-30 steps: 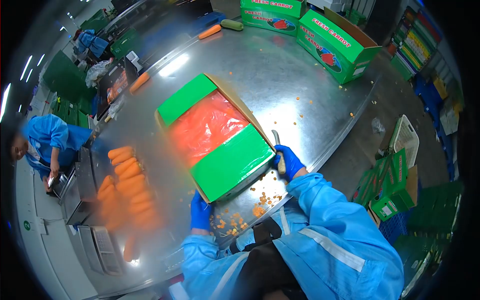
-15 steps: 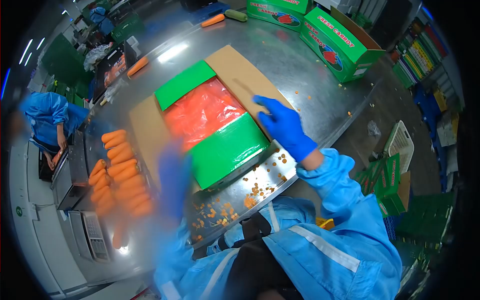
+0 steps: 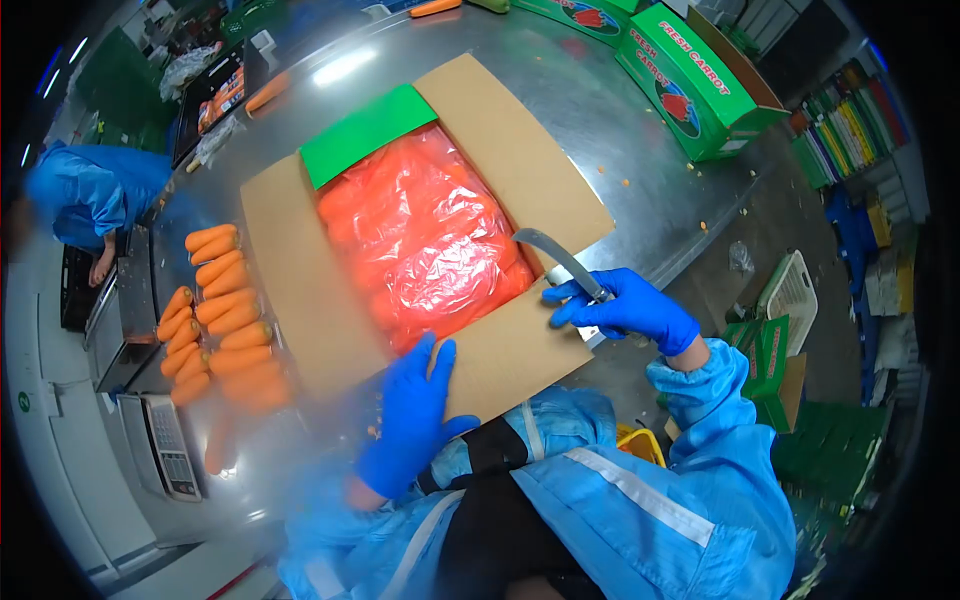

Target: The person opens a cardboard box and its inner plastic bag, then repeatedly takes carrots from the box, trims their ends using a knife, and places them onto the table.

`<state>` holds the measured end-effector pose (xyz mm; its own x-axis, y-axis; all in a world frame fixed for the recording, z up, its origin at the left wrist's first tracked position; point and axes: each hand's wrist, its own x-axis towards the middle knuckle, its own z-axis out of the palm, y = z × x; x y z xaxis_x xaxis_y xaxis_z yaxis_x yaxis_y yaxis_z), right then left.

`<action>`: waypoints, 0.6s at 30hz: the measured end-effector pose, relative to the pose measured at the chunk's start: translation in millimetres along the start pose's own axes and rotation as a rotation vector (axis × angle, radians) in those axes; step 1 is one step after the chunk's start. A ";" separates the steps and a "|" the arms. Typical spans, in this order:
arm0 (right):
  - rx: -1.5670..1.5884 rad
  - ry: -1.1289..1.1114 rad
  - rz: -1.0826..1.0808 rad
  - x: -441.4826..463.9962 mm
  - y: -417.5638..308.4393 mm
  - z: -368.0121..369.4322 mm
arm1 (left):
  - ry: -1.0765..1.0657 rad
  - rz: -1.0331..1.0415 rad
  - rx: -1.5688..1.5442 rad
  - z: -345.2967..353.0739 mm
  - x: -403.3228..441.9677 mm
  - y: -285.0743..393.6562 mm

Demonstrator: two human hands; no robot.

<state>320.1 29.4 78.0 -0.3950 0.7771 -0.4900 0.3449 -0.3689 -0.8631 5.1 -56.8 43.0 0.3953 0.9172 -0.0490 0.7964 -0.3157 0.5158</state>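
Now, right grip (image 3: 640,308) round curved knife (image 3: 562,258), left grip (image 3: 408,418) slack, green "FRESH CARROT" box (image 3: 690,88) beyond.

Left glove (image 3: 405,420) and right glove (image 3: 645,311), plain saturated blue; light-blue jacket (image 3: 600,545), glossy, with gathered right cuff (image 3: 690,372); pale stripe (image 3: 640,491), five o'clock; black garment (image 3: 485,545), six o'clock.

Table (image 3: 560,95): shiny grey metal
Carton (image 3: 520,150): open, middle
Carrots (image 3: 230,312): rows, left side
Lone carrot (image 3: 267,92): 1, far left
Green boxes (image 3: 680,85): 2, far right
Orange scraps (image 3: 626,183): scattered, right
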 end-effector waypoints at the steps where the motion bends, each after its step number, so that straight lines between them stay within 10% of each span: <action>1: 0.054 0.010 -0.050 5.0 -2.8 -0.8 | 0.039 -0.043 0.102 16.5 1.9 0.5; 9: 0.329 0.021 -0.274 114.8 -59.7 20.8 | 0.487 -0.046 0.699 126.8 23.5 -58.2; 18: 0.427 0.273 -0.277 304.3 -85.1 31.3 | 0.430 -0.061 0.587 113.7 18.3 -46.0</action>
<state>143.9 281.4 -1.5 -0.1680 0.9565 -0.2386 -0.1365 -0.2623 -0.9553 27.7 -53.2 -78.8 0.2240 0.9136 0.3392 0.9731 -0.2287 -0.0267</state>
